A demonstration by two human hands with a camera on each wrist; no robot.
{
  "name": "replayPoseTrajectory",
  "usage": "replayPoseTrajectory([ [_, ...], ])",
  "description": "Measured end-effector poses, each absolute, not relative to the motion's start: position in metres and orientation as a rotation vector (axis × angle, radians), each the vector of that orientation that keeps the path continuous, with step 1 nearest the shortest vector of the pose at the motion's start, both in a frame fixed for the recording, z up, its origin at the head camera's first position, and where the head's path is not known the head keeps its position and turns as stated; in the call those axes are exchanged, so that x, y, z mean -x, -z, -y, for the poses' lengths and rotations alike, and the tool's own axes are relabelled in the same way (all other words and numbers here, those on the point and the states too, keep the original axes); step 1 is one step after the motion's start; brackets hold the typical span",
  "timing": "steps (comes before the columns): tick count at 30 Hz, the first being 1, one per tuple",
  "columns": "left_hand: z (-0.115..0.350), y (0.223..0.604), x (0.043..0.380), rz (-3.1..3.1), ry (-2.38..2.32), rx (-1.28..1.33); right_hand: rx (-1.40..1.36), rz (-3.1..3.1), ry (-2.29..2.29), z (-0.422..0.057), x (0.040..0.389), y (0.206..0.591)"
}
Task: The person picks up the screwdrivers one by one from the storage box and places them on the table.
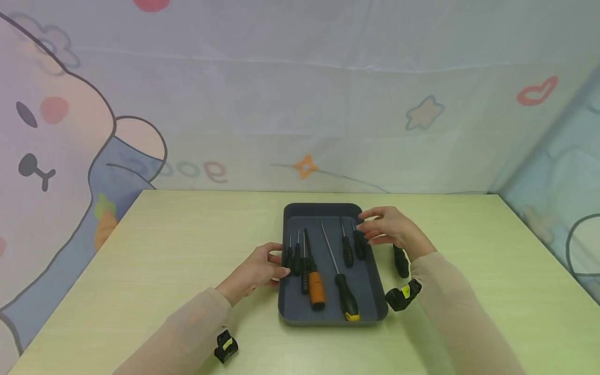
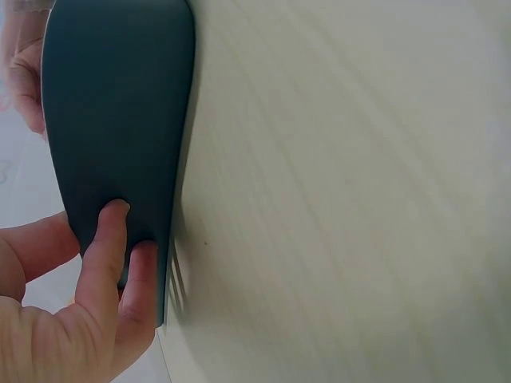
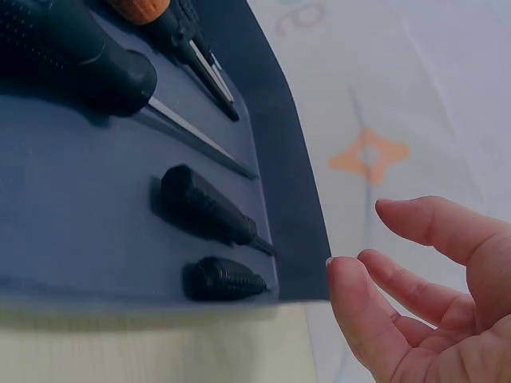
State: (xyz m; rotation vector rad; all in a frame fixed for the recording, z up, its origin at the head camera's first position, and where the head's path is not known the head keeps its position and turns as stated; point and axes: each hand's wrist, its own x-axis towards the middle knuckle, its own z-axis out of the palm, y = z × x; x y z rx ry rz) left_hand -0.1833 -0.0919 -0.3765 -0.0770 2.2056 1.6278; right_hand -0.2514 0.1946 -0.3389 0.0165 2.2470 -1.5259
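A shallow dark grey tray (image 1: 335, 209) lies on the table, holding several screwdrivers. At its left side, my left hand (image 1: 257, 266) grips the wall, thumb over the rim and fingers against the outer face (image 2: 120, 96). My right hand (image 1: 386, 225) is at the tray's far right corner with fingers spread, holding nothing. Inside the tray lie a screwdriver with an orange handle (image 1: 316, 289), a large black one with a yellow end (image 1: 347, 299), and smaller black ones on the left (image 1: 297, 260) and right (image 1: 347, 252). In the right wrist view, fingertips are right at the rim (image 3: 299, 175).
A black handle (image 1: 400, 262) lies on the table right of the tray, partly hidden by my right wrist. The pale wooden table (image 1: 211, 234) ends at a printed cloth backdrop (image 1: 304, 104). Each wrist wears a small black camera.
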Motion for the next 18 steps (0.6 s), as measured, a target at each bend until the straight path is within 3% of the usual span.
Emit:
replayPoseTrajectory([
  [18, 0.093, 0.377, 0.183, -2.200, -1.627, 0.075, 0.034, -2.211, 1.537, -0.168, 0.252, 0.345],
])
